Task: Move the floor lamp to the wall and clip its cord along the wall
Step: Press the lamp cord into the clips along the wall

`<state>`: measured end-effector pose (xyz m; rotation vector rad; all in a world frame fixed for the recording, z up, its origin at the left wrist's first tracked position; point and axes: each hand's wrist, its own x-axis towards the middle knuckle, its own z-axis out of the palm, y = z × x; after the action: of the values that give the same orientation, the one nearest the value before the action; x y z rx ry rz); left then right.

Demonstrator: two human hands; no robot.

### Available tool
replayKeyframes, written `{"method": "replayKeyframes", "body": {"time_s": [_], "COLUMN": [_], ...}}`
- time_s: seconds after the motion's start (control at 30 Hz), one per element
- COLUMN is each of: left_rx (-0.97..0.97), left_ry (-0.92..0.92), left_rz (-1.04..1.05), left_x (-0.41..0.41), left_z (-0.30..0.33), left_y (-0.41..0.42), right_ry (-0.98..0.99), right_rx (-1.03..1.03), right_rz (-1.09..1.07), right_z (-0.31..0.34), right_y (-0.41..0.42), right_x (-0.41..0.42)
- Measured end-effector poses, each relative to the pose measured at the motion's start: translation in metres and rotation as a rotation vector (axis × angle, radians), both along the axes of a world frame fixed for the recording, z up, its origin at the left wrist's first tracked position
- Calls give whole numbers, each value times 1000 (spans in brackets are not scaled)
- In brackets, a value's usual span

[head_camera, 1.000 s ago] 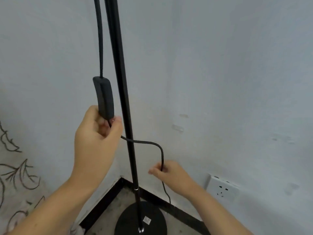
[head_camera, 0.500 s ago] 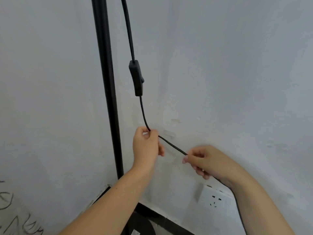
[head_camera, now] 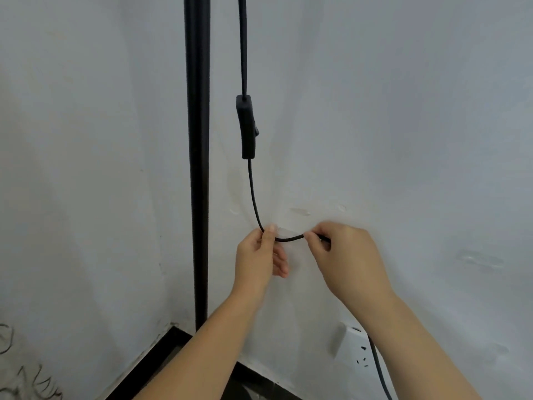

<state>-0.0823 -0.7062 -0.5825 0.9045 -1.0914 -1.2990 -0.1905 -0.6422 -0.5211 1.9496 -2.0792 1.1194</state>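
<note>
The black lamp pole stands upright in a room corner. Right of it the black cord hangs down with an inline switch on it. Below the switch the cord curves right against the white wall. My left hand pinches the cord at the bend, thumb up. My right hand pinches it a short way to the right. Between the two hands the cord lies over a small clear clip on the wall. More clear clips are stuck just above.
A white wall socket sits low on the right wall, with the cord running down past it. A black skirting board lines the floor. A further clear clip is on the wall at right. Scribbles mark the lower left wall.
Both hands have come closer together and risen slightly along the wall. The cord between them now sags into a short curve at the clip. The view has shifted right of the pole.
</note>
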Motion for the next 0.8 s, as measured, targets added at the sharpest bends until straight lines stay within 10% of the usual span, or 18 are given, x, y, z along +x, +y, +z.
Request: {"method": "replayKeyframes", "body": {"time_s": [0.33,0.6,0.8], "left_rx": [91,-61,-17], "left_ry": [96,-137,-93], "left_rz": [-85,-50,-199], "left_x": [2,8,-25], "left_z": [10,10,-11], "left_y": [-10,-1,29], "right_ry": [38,-565,-636], "right_rx": [46,494,830], "right_rz": [-124,176,248], "right_z": [-14,-66,-51], "right_y": [1,11,64], "right_x": [-17,-19,-87]}}
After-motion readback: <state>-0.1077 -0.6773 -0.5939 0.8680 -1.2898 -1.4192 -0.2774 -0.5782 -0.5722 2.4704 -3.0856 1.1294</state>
